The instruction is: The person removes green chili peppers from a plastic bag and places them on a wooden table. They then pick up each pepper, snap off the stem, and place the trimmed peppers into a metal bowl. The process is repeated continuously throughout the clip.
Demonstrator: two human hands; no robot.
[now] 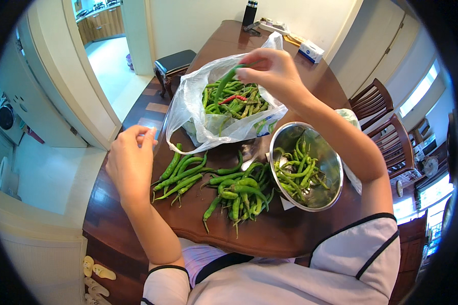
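My right hand pinches a long green chili pepper by its stem end, above a white plastic bag. The bag stands open, full of green peppers with a red one among them. My left hand is raised at the table's left edge, thumb and fingertips together; whether something small is between them I cannot tell. Before me lie a small row of green peppers and a larger heap. To their right, a steel bowl holds more peppers.
The brown wooden table carries a black thermos, a tissue box and a tray at its far end. A black-seated stool stands at the left, wooden chairs at the right. Another plastic bag lies behind the bowl.
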